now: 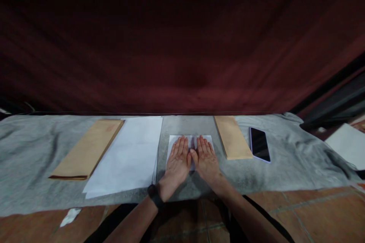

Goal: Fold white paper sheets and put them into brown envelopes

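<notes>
A small white sheet of paper (192,141), seemingly folded, lies on the grey cloth in front of me, much of it hidden by my hands. My left hand (178,159) rests flat on its left part, fingers stretched forward. On the right part lies my right hand (205,160), likewise flat with extended fingers. The two thumbs meet near the middle. Left of my hands is a stack of larger white sheets (134,152); to the right sits a brown envelope (233,138).
A thicker pile of brown envelopes (88,148) lies at the left. Beyond the right envelope is a phone (260,144) with a dark screen. The grey cloth (296,167) covers the surface, a dark red curtain (182,64) hangs behind, and a white scrap (70,216) lies on the tiled floor.
</notes>
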The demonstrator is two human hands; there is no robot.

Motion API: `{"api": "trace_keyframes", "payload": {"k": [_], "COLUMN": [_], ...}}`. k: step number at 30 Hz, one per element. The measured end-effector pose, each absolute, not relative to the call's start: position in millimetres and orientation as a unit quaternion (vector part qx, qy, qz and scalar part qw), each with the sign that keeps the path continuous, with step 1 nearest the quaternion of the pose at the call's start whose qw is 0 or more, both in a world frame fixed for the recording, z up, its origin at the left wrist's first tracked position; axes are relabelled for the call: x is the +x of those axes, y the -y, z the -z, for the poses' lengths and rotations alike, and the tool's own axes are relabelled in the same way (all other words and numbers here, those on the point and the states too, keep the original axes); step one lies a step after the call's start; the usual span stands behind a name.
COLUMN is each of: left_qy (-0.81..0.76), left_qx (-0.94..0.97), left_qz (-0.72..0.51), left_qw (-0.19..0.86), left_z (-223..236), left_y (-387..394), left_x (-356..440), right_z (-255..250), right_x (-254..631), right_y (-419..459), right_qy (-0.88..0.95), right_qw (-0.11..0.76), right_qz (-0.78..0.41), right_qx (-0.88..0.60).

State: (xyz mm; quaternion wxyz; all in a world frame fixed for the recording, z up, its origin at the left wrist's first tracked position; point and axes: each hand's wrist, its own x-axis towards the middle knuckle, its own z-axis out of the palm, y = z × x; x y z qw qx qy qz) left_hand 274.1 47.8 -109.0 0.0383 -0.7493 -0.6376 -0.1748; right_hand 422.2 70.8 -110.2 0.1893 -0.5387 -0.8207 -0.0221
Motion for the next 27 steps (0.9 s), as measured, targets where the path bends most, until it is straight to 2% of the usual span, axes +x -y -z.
{"api": "trace_keyframes", "payload": {"k": [5, 19, 27], "left_qy": [0.618, 0.64, 0.654], "left_qx": [-0.777, -0.764, -0.752], "left_qz": [0.118, 0.079, 0.076], "left_qw": [0.02, 0.017, 0.035], "left_z": [111.2, 99.0, 103.7], "left_y": [-52.2, -73.9, -73.8], "left_x": [284.9, 271.6, 273.6], "right_z": [113.8, 112.1, 123.2], "right_x": [410.2, 419.7, 423.5], "right_y": [-74.4, -91.9, -93.5], "right_qy": [0.843, 0.844, 0.828], "right_qw": [0.176, 0.165, 0.187], "right_qz": [-0.03, 0.019, 0.039], "right_qx": [-0.508, -0.51, -0.528]}}
